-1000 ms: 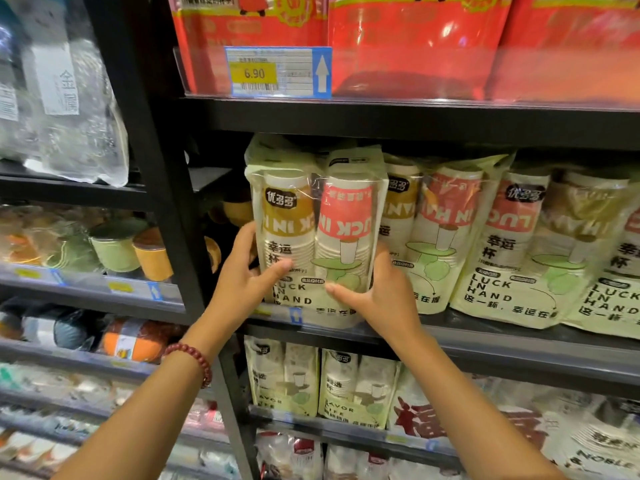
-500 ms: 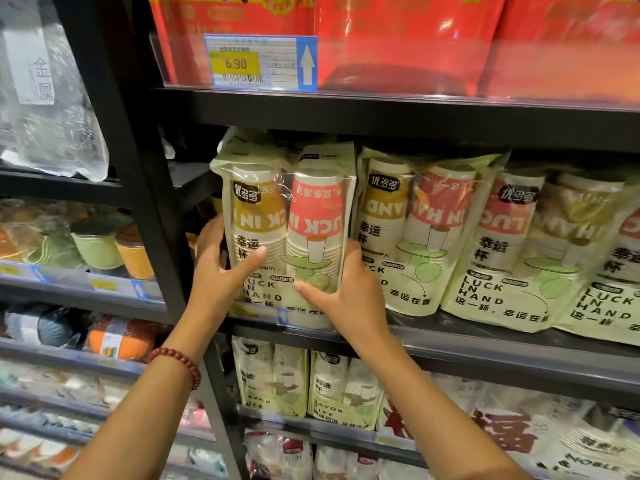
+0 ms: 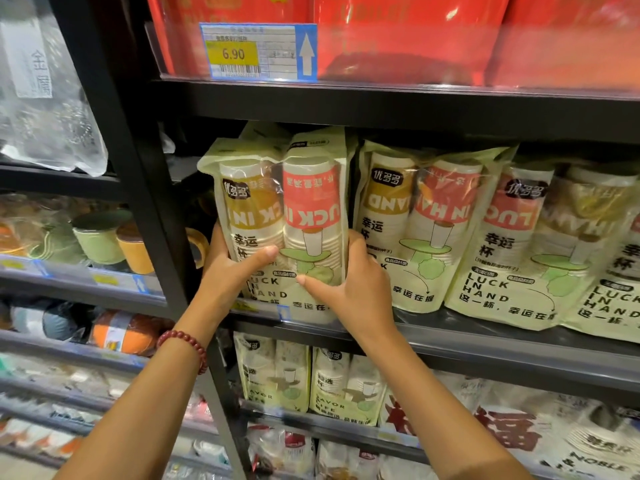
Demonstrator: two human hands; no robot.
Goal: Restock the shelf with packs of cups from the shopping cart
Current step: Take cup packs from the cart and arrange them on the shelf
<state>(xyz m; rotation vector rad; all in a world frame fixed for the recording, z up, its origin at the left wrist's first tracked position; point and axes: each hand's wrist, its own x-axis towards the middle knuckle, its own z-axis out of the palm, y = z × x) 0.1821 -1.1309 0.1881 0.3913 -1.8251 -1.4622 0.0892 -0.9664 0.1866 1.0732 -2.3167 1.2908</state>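
A pale green pack of paper cups (image 3: 284,216), printed "LUCK IN HAND", stands upright at the left end of the middle shelf (image 3: 485,344). My left hand (image 3: 232,271) grips its lower left side, thumb across the front. My right hand (image 3: 353,282) clasps its lower right side. The pack's bottom sits at the shelf's front edge. To its right, matching cup packs (image 3: 415,230) lean in a row. The shopping cart is out of view.
A black upright post (image 3: 138,188) stands just left of the pack. Red packs (image 3: 398,32) and a 6.90 price tag (image 3: 258,51) fill the shelf above. Smaller cup packs (image 3: 311,382) sit on the shelf below. Mugs (image 3: 100,237) occupy the left bay.
The pack has moved slightly left and deeper onto the shelf, standing closer to the post. Both hands keep their hold on its sides.
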